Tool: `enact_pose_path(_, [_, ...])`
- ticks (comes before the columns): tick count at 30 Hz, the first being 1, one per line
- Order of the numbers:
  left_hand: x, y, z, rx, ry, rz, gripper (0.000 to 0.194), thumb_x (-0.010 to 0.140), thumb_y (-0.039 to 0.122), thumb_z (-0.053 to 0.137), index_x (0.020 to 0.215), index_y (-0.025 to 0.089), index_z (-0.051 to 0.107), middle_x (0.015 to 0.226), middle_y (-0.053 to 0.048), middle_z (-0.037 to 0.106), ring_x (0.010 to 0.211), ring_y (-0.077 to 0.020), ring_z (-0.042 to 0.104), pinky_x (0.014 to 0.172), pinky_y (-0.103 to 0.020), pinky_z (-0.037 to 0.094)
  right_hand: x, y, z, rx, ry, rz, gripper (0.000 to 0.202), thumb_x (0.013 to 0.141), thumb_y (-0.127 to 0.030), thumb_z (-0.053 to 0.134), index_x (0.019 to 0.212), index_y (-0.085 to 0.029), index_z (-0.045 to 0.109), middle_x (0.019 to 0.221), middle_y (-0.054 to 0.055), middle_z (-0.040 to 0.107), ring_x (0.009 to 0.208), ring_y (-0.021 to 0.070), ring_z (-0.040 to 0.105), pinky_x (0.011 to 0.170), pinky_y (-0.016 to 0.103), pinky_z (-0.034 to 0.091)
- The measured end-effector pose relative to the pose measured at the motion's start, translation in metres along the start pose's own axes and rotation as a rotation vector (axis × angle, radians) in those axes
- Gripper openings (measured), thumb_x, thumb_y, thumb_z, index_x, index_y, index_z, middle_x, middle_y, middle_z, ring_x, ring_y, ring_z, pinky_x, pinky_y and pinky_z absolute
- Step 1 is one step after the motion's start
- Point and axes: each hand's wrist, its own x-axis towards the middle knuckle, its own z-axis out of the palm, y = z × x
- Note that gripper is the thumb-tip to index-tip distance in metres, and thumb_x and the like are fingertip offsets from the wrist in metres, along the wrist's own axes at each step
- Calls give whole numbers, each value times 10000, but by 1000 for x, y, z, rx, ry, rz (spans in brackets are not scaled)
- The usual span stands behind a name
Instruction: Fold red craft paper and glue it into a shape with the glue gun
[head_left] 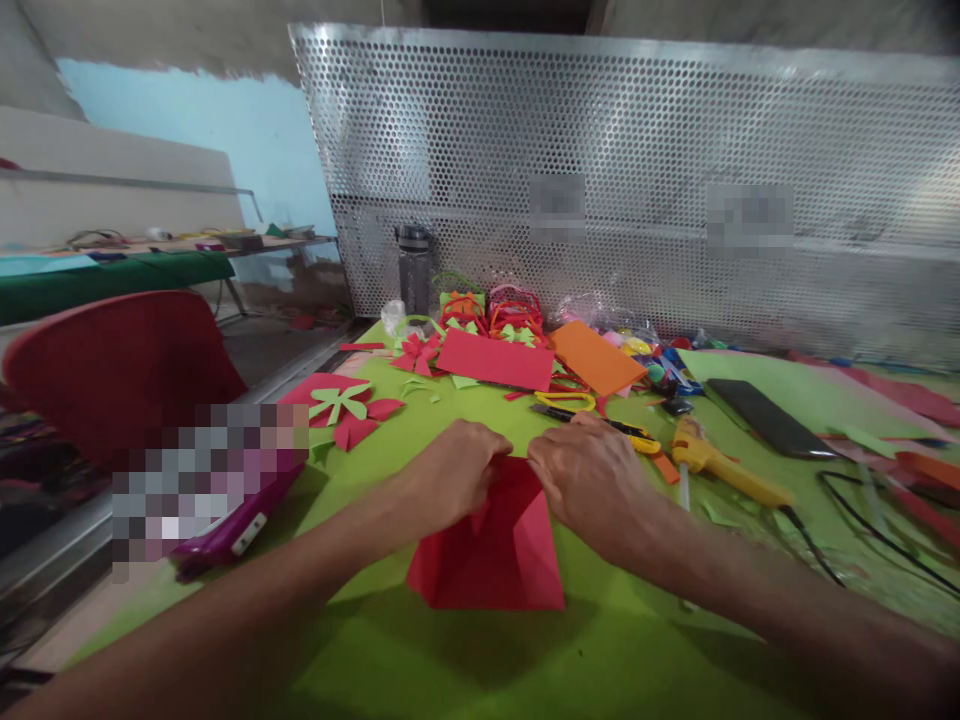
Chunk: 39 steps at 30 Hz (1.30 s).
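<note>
Fingers of both our hands are curled down and pinching the far edge of the red paper, the left hand at about eleven o'clock on the sheet and the right hand at about one o'clock, with the fingertips themselves mostly hidden under the knuckles. That sheet lies flat on the green counter, right in front of us, its near corners free and one fold line showing down the middle. We judge it light, thin and limp: it will bend and crease wherever it is pressed, and it could tear or slide on the smooth cover if tugged. Best hold looks to be at the edges and corners, pinched lightly between thumb and forefinger. Beyond our hands, toward twelve o'clock, lie scissors; a yellow glue gun rests at two o'clock, and paper flowers at ten o'clock.
</note>
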Motion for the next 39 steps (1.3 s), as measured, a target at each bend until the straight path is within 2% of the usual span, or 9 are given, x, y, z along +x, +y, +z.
enact_pose_path(2, [1, 2, 1, 27, -2, 4, 207, 741, 46, 435, 655, 129, 605, 559, -25, 591, 524, -126, 527, 508, -234, 335, 0, 0, -1, 11, -1, 3, 215, 808, -107, 477, 649, -174, 605, 636, 27, 642, 620, 165, 559, 690, 325, 302])
enact_pose_path(10, [1, 15, -6, 199, -59, -123, 227, 625, -5, 457, 672, 141, 624, 553, -48, 609, 484, -153, 503, 476, -253, 287, 4, 0, -2, 41, -25, 13, 229, 794, -98, 495, 610, -170, 612, 601, 21, 633, 578, 140, 522, 686, 313, 298])
enact_pose_path(18, [0, 25, -9, 245, -105, -143, 213, 631, -4, 440, 643, 148, 589, 543, -42, 598, 474, -155, 500, 466, -261, 275, 2, 0, 4, 102, 33, -64, 210, 747, -46, 487, 614, -169, 593, 579, -1, 603, 550, 129, 484, 708, 325, 296])
enact_pose_path(28, [-2, 24, -9, 272, -38, -122, 205, 671, 22, 409, 664, 154, 566, 610, -63, 634, 568, -203, 575, 502, -285, 331, 2, 2, 4, 146, 130, -76, 194, 759, -70, 462, 647, -173, 582, 609, -6, 579, 577, 123, 457, 672, 297, 290])
enact_pose_path(33, [-2, 26, -11, 251, -10, -160, 187, 659, 25, 437, 670, 160, 566, 620, -46, 632, 587, -182, 573, 510, -267, 332, 0, 3, 3, 151, 181, -59, 166, 695, -70, 463, 583, -174, 529, 558, -27, 507, 537, 108, 375, 766, 327, 279])
enact_pose_path(39, [-4, 26, -19, 185, -1, -188, 192, 658, -1, 436, 638, 159, 541, 595, -38, 604, 548, -157, 532, 500, -260, 310, 0, 3, -3, 150, 213, -35, 214, 731, -76, 427, 552, -170, 498, 537, -35, 461, 525, 101, 320, 820, 336, 264])
